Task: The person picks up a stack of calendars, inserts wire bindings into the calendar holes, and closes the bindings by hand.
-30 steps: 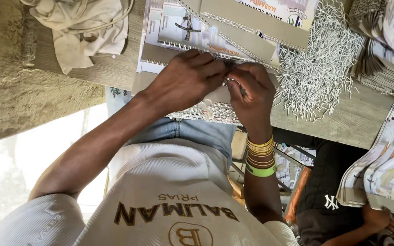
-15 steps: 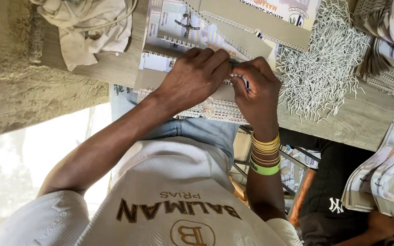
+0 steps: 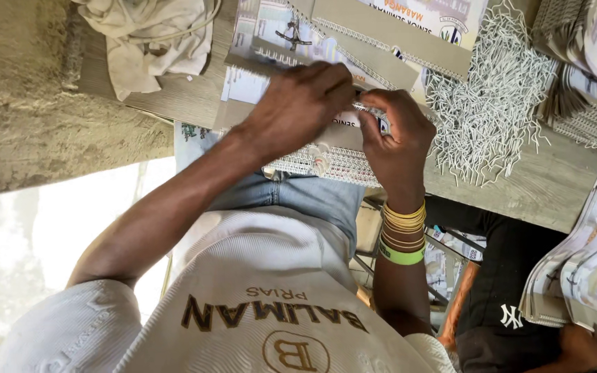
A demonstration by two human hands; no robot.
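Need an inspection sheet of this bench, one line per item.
Surface: worn wooden table, mostly covered.
Job's things: grey-covered booklet at the table edge, with a white wire binding along it.
Clutter: heap of loose white wire pieces; crumpled pale cloth; more bound booklets at the far right.
Grips: left hand curled over the booklet, its grip hidden; right hand, bangles on its wrist, pinches the wire binding.
Cables: one pale cord looped at the cloth, it seems.
Surroundings: rough concrete on the left; another person in a black shirt holding a stack of printed sheets.
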